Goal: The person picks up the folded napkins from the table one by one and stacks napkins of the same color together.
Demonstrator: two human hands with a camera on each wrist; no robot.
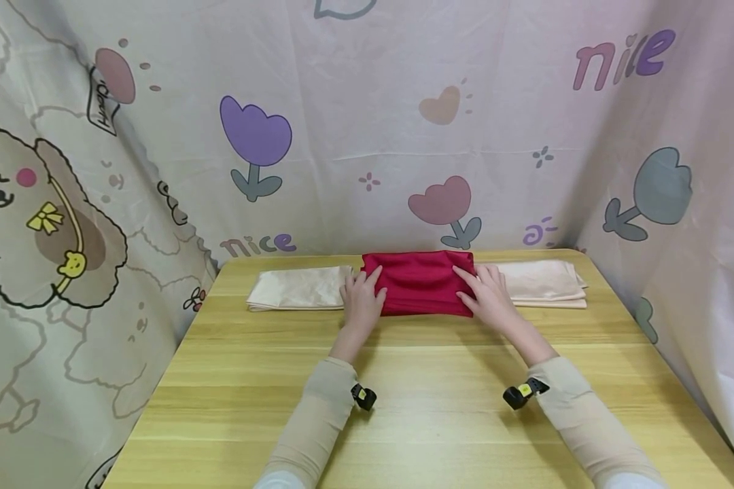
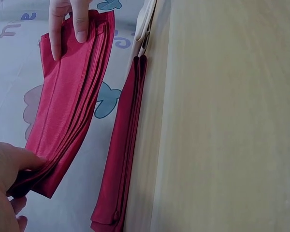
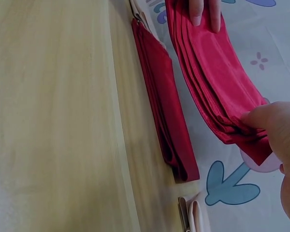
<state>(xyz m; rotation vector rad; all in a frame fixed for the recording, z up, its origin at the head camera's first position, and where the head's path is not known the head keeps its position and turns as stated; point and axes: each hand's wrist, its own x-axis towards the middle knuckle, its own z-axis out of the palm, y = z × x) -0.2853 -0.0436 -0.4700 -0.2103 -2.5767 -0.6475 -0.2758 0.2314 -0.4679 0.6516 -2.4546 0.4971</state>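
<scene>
Between both hands a folded red satiny cloth [image 2: 70, 101] is held up, its layered edges showing along one long side. My left hand [image 1: 362, 299] pinches its left end, thumb on the top face and fingers beneath. At the other end my right hand [image 1: 489, 295] grips it, the thumb [image 3: 261, 116] lying over the layers. Below the held cloth, a second folded red cloth [image 3: 162, 104] lies on the table near its far edge. In the head view the held cloth overlaps this lower one.
Left of the red cloths lies a folded cream cloth [image 1: 300, 288], and another folded cream cloth [image 1: 544, 282] lies to the right. All sit along the back of the wooden table [image 1: 428, 394]. A printed curtain [image 1: 355, 136] hangs behind and at both sides.
</scene>
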